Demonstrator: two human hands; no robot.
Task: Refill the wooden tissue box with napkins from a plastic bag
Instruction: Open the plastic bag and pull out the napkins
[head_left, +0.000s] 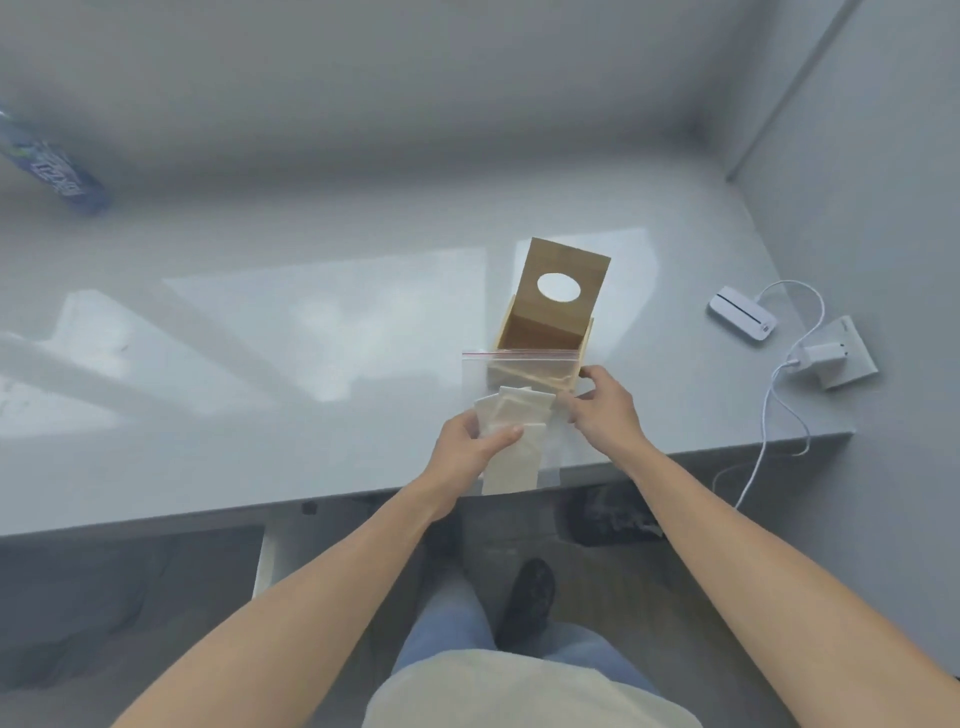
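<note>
Centrally, the left hand (470, 441) clamps thumb and fingers on the napkins (511, 441) inside the plastic bag (519, 364), the right hand (605, 410) pinches its edge; loose sheets could slip short of the open wooden tissue box (550, 306) above.

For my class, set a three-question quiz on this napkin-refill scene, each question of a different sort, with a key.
1. True or false: the lid of the wooden tissue box stands raised, its oval hole showing.
2. Which hand grips the white napkins? A) left hand B) right hand C) neither
3. Fill in: the clear plastic bag has a ____ strip along its top edge.

Key
1. True: the lid is tilted up and the box is open.
2. A: the left hand holds the stack, while the right hand pinches the bag's right side.
3. Red.
</note>
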